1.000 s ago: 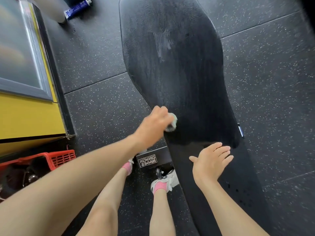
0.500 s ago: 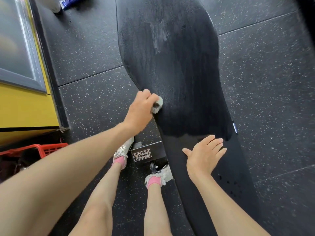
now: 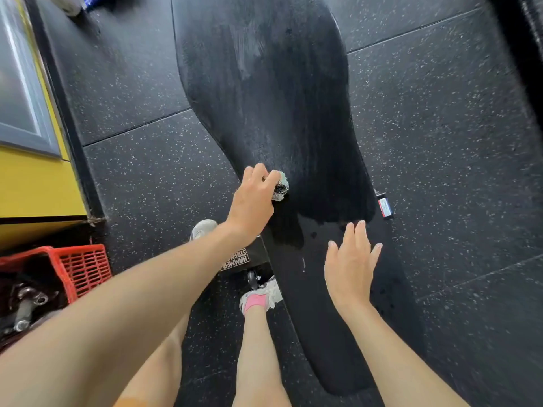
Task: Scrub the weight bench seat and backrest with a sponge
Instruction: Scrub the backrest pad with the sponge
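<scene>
Speckled rubber floor [image 3: 440, 127] under black bench pad [image 3: 273, 98]. Left hand [image 3: 252, 204] grips sponge [image 3: 280, 186] against pad; right hand [image 3: 349, 268] hovers alongside, fingers spread, holding nothing.

One head-worn wide-angle view looks steeply down, close above the bench [image 3: 279, 113], which runs from 6 toward 12 o'clock.
</scene>
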`<action>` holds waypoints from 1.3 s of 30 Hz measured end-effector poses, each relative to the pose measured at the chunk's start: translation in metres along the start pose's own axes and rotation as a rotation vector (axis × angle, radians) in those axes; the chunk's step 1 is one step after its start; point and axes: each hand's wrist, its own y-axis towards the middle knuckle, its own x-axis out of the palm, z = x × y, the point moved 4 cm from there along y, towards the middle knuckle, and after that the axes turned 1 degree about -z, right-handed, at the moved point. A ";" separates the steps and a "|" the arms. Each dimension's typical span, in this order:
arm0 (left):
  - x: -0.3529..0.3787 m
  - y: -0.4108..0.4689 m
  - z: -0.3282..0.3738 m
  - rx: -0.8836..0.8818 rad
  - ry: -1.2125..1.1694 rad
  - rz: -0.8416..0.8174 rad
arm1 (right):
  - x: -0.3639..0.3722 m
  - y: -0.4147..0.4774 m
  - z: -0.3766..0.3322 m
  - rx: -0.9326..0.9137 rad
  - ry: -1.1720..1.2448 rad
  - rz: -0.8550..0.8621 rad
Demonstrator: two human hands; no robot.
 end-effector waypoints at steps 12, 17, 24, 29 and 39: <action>0.021 -0.006 0.034 -0.027 -0.061 0.014 | -0.013 0.004 0.044 0.199 0.179 0.090; 0.035 -0.038 0.074 0.825 0.158 -0.402 | -0.012 -0.001 0.049 0.230 0.229 0.130; 0.040 -0.009 0.097 0.311 0.104 -0.165 | -0.010 0.009 0.073 0.286 0.199 0.084; 0.049 -0.017 0.118 0.991 0.242 -0.407 | -0.013 0.009 0.096 0.334 0.165 0.028; 0.066 -0.007 0.144 1.200 0.223 -0.429 | -0.009 0.007 0.115 0.346 0.262 -0.007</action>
